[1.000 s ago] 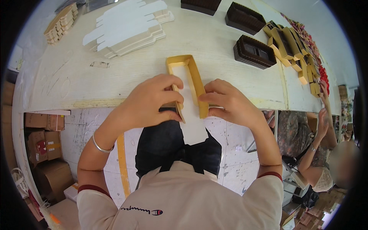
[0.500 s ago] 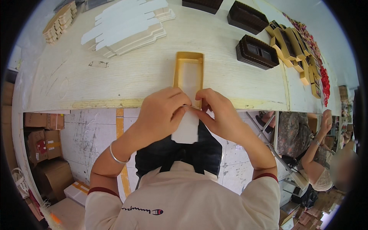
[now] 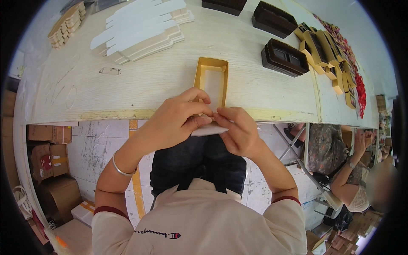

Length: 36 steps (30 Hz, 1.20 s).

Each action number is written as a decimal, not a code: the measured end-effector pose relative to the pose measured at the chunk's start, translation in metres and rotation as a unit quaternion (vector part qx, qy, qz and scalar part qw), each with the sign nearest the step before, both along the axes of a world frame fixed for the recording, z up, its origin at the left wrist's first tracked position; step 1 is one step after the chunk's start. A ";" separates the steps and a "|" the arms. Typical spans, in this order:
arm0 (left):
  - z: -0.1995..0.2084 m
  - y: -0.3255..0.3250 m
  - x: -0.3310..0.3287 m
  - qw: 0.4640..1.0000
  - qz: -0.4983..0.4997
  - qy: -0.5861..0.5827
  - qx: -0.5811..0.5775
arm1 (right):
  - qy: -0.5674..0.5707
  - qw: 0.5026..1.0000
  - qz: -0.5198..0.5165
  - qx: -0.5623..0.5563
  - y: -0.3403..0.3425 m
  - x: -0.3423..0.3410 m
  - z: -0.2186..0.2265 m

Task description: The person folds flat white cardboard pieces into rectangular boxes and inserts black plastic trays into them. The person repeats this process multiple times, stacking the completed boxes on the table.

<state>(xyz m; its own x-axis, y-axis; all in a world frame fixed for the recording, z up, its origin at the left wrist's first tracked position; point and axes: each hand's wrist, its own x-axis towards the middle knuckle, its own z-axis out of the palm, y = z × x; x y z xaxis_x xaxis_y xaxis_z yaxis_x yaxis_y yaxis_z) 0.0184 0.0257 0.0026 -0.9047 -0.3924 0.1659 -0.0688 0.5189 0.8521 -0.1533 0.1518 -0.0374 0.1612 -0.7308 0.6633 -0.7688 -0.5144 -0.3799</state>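
A narrow gold cardboard box (image 3: 198, 74) with a white inside lies on the table, its near end at the front edge. The far and side walls stand up. At that near end a white flap (image 3: 208, 130) is tilted, its edge hanging just past the table above my lap. My left hand (image 3: 180, 112), fingers curled, grips the left near corner. My right hand (image 3: 240, 131) is closed on the right side of the flap, thumb below and fingers above. The fingertips of both hands nearly meet and hide the fold.
A stack of flat white carton blanks (image 3: 140, 32) lies at the back left, beside a smaller cardboard stack (image 3: 68, 23). Dark brown plastic trays (image 3: 285, 58) stand at right, before a pile of gold boxes (image 3: 318, 46). Another person (image 3: 352, 170) sits at right. Cardboard boxes (image 3: 57, 193) fill the lower left.
The long white flap that hung down toward my lap is now lifted and foreshortened. My right hand has lowered onto its side; the box has shifted slightly right.
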 end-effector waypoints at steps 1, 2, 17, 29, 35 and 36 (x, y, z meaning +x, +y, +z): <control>-0.004 -0.002 0.001 1.000 -0.007 0.022 0.002 | -0.061 0.998 0.007 0.019 -0.001 0.000 0.000; -0.009 -0.008 0.003 0.997 -0.044 0.059 0.012 | -0.121 0.992 0.013 0.037 -0.002 0.001 -0.001; -0.010 0.013 -0.007 0.996 0.070 0.059 -0.002 | -0.063 0.984 -0.153 0.066 -0.001 0.021 0.007; -0.018 0.033 -0.003 0.962 0.164 0.030 -0.217 | 0.037 0.978 -0.057 0.195 -0.017 0.004 0.031; 0.030 0.010 0.000 0.987 0.041 -0.129 -0.092 | 0.018 0.955 0.040 0.295 -0.031 -0.020 0.053; 0.030 0.006 0.003 0.982 0.032 -0.100 -0.154 | 0.030 0.954 0.062 0.290 -0.030 -0.028 0.055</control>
